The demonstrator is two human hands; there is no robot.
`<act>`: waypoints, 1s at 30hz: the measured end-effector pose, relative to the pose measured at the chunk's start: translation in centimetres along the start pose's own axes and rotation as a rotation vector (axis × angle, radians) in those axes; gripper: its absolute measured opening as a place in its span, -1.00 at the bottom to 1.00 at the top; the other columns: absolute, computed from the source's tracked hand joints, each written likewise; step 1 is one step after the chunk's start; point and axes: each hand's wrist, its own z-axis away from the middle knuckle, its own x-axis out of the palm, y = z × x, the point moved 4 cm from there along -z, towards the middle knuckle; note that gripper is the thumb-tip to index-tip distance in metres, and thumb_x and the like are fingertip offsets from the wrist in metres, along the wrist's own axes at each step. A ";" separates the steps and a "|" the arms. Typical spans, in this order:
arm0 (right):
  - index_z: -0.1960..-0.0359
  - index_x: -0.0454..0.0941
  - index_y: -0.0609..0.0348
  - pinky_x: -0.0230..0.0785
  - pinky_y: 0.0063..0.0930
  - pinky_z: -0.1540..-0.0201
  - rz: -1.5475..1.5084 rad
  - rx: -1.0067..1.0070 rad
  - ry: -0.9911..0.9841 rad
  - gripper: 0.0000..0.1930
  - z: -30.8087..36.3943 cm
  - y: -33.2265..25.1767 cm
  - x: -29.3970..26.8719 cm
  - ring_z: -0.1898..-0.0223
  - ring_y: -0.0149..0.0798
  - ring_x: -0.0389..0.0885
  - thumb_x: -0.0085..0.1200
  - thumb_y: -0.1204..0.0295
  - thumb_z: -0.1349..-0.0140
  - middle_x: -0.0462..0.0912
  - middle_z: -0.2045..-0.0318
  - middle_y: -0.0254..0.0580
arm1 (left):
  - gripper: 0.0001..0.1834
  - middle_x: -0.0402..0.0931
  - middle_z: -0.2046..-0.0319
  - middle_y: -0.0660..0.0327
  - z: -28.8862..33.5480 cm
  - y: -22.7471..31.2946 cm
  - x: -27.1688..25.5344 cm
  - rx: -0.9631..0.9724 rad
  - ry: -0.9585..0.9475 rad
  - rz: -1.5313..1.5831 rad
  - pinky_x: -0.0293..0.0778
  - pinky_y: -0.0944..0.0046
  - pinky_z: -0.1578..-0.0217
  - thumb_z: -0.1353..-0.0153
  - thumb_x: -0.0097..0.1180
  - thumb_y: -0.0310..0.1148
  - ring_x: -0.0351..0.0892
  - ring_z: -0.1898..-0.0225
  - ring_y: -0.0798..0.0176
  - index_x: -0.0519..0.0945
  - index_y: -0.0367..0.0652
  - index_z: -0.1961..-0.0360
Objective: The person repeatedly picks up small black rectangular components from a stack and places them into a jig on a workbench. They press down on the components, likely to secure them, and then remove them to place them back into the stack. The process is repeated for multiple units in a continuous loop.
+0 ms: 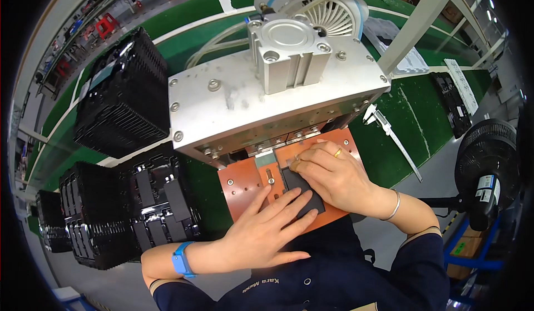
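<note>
A dark grey flat rectangular piece point(309, 195) lies on the orange plate point(240, 183) in front of a silver metal press point(222, 108). My left hand point(261, 236) rests with its fingers spread, the fingertips touching the piece's left side and lower part. At the piece's upper end my right hand point(336, 178) is closed, its fingertips pinched together. What sits between those fingertips is hidden by the fingers. Left of the piece, a slotted orange block point(269, 173) with a screw is fixed to the plate.
Black trays holding dark flat pieces point(161, 200) stand at the left, with a tall stack of black trays point(122, 100) behind them. Digital calipers point(394, 138) lie on the green mat point(411, 105) at the right. A black fan point(486, 166) stands at the far right, near a metal post point(420, 25).
</note>
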 end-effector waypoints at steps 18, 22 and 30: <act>0.10 0.62 0.06 0.39 -0.25 0.06 -0.065 0.093 -0.033 -0.69 -0.3 0.2 0.1 0.02 -0.06 0.42 0.24 0.47 -0.05 0.49 0.04 -0.17 | -0.35 0.33 -0.25 0.06 -0.1 -0.1 -0.2 -0.021 -0.023 -0.003 0.12 -0.18 -0.27 -0.18 0.12 0.15 0.32 -0.27 0.08 0.47 -0.04 -0.17; 0.08 0.61 0.10 0.42 -0.24 -0.01 -0.086 0.105 -0.019 -0.63 1.8 -0.5 -2.2 0.00 -0.05 0.50 0.31 0.34 -0.04 0.50 -0.02 -0.12 | -0.35 0.34 -0.23 0.05 0.4 -0.7 -0.9 -0.049 0.032 0.081 0.09 -0.21 -0.27 -0.14 0.18 0.12 0.31 -0.27 0.02 0.50 -0.08 -0.14; 0.13 0.62 0.22 0.48 -0.27 -0.09 -0.091 0.024 -0.115 -0.61 2.5 -1.1 -1.4 -0.09 -0.01 0.56 0.31 0.28 -0.02 0.55 -0.03 0.00 | -0.24 0.31 -0.25 0.03 0.1 -2.3 -1.7 -0.103 0.029 0.083 -0.03 -0.30 -0.30 -0.07 0.22 0.20 0.21 -0.32 -0.08 0.51 -0.14 -0.14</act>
